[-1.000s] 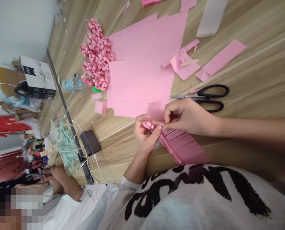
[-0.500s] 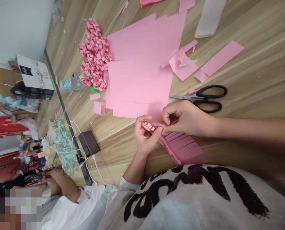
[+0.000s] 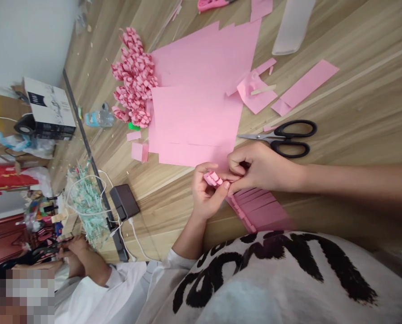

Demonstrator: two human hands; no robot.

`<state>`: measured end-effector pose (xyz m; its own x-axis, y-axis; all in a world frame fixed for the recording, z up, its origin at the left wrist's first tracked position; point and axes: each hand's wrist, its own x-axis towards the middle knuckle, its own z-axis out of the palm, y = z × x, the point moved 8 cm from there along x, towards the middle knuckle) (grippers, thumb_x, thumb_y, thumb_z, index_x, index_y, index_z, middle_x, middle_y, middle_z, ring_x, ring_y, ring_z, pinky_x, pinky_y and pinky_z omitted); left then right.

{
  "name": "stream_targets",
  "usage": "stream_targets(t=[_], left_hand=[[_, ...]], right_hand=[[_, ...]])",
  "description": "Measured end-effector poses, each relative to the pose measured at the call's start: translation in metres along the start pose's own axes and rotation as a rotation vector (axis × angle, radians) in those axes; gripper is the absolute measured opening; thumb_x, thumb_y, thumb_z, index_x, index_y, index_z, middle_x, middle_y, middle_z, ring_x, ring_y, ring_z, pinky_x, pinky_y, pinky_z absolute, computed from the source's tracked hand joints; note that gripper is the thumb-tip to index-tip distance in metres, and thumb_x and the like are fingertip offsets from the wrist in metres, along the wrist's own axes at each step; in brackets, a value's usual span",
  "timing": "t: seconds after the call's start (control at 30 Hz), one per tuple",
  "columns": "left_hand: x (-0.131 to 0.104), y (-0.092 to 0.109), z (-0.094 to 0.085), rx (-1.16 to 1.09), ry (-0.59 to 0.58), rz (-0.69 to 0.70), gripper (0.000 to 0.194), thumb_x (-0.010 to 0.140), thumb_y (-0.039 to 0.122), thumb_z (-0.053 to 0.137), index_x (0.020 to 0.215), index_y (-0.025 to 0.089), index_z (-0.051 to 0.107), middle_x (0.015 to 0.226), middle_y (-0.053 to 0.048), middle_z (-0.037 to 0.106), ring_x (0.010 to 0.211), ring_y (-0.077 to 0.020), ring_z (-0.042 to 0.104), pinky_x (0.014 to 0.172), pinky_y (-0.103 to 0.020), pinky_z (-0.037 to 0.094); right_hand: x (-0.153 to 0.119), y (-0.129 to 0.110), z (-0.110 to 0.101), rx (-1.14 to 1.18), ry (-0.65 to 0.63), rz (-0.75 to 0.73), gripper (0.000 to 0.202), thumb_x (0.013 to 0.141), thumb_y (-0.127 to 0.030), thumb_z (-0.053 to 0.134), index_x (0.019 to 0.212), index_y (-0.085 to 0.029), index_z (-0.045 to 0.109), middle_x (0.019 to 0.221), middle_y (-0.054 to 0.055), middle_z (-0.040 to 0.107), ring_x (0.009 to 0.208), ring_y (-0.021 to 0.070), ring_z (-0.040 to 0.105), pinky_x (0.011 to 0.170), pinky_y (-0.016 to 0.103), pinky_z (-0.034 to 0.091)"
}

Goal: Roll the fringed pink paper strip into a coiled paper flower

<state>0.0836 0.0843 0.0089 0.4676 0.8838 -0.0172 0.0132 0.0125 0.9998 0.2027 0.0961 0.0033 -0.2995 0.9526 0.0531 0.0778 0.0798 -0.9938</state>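
My left hand (image 3: 205, 191) is closed around a small curled paper flower (image 3: 213, 178), its looped pink petals showing between thumb and fingers. The flower runs on into a fringed pink paper strip (image 3: 264, 208), cut into slits with a folded edge, that hangs down toward my shirt. My right hand (image 3: 259, 168) meets the left one, its thumb and forefinger pinched on the paper at the base of the roll. The pinched spot itself is mostly hidden by the fingers. Just beyond my right hand lie black-handled scissors (image 3: 290, 138), blades slightly apart.
Large pink paper sheets (image 3: 194, 117) lie ahead, beside a pile of finished paper flowers (image 3: 135, 81). Pink offcuts (image 3: 307, 85) and a translucent strip (image 3: 293, 29) are at the right. A dark power adapter (image 3: 124, 201) with white cables sits left; another person (image 3: 96, 270) works there.
The curled flower has turned slightly and shows more of its loops. Both hands stay together on the paper, and the whole view has shifted a little.
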Motion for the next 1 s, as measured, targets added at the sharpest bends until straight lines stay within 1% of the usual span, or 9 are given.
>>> stream_targets(t=[0.17,0.27,0.37,0.43,0.53,0.63,0.83,0.9,1.0], left_hand=[[-0.001,0.002,0.006,-0.046,-0.059,0.023,0.030,0.092,0.022,0.064,0.115,0.026,0.044,0.085,-0.002,0.079,0.082,-0.0162,0.077,0.075,-0.029,0.062],[0.000,0.003,0.006,-0.019,-0.042,0.014,0.032,0.091,0.026,0.066,0.113,0.025,0.043,0.080,-0.001,0.078,0.076,-0.0157,0.076,0.074,-0.029,0.062],[0.001,0.002,0.006,0.003,-0.008,-0.012,0.035,0.089,0.034,0.069,0.110,0.025,0.042,0.075,0.000,0.076,0.074,-0.0181,0.076,0.076,-0.034,0.063],[0.001,0.003,0.005,0.003,0.007,-0.010,0.034,0.089,0.034,0.069,0.109,0.026,0.042,0.074,-0.001,0.077,0.076,-0.0192,0.077,0.079,-0.036,0.063],[0.000,0.006,0.006,0.006,-0.008,0.050,0.034,0.090,0.028,0.068,0.111,0.025,0.042,0.081,-0.003,0.079,0.082,-0.0192,0.077,0.083,-0.037,0.063],[-0.002,0.007,0.007,0.016,-0.046,0.138,0.044,0.086,0.025,0.073,0.117,0.025,0.042,0.093,-0.005,0.080,0.089,-0.0200,0.078,0.083,-0.035,0.063],[-0.008,0.007,0.007,0.029,-0.040,0.230,0.057,0.078,0.014,0.079,0.122,0.028,0.045,0.102,-0.004,0.080,0.096,-0.0202,0.077,0.084,-0.031,0.061],[-0.008,0.008,0.007,0.026,-0.032,0.237,0.056,0.079,0.015,0.079,0.123,0.029,0.046,0.101,-0.003,0.080,0.095,-0.0198,0.077,0.084,-0.031,0.062],[-0.008,0.007,0.008,0.029,0.001,0.229,0.056,0.079,0.024,0.081,0.123,0.030,0.047,0.097,0.000,0.081,0.092,-0.0191,0.078,0.085,-0.034,0.063]], right_hand=[[0.000,-0.001,0.003,-0.003,-0.033,0.000,0.059,0.059,-0.035,0.089,0.055,-0.020,0.032,0.050,-0.009,0.034,0.051,0.0057,0.028,0.048,0.023,0.022],[0.000,0.000,0.004,0.044,-0.043,0.024,0.055,0.053,-0.038,0.092,0.061,-0.020,0.040,0.054,-0.009,0.042,0.053,0.0060,0.034,0.047,0.021,0.026],[0.000,0.000,0.004,0.144,-0.028,0.027,0.051,0.054,-0.043,0.091,0.078,-0.019,0.053,0.066,-0.006,0.053,0.057,0.0075,0.045,0.051,0.020,0.035],[0.000,0.003,0.003,0.185,0.005,0.028,0.060,0.054,-0.047,0.091,0.093,-0.018,0.056,0.078,-0.003,0.058,0.061,0.0088,0.051,0.054,0.022,0.041],[-0.001,0.009,0.003,0.197,0.029,0.033,0.074,0.051,-0.049,0.092,0.107,-0.018,0.054,0.093,0.002,0.060,0.065,0.0102,0.056,0.058,0.024,0.046],[-0.002,0.012,0.002,0.195,0.045,0.035,0.080,0.051,-0.048,0.092,0.113,-0.019,0.051,0.104,0.005,0.060,0.071,0.0122,0.059,0.061,0.025,0.049],[-0.002,0.007,0.002,0.134,0.040,0.018,0.082,0.052,-0.053,0.090,0.116,-0.019,0.050,0.108,0.007,0.058,0.076,0.0141,0.060,0.065,0.028,0.052],[-0.002,0.005,0.002,0.124,0.039,0.006,0.083,0.053,-0.054,0.089,0.117,-0.019,0.049,0.107,0.007,0.058,0.076,0.0144,0.060,0.065,0.029,0.052],[-0.003,0.003,0.003,0.110,0.024,0.001,0.089,0.052,-0.056,0.089,0.121,-0.018,0.048,0.110,0.008,0.059,0.078,0.0155,0.061,0.068,0.029,0.053]])
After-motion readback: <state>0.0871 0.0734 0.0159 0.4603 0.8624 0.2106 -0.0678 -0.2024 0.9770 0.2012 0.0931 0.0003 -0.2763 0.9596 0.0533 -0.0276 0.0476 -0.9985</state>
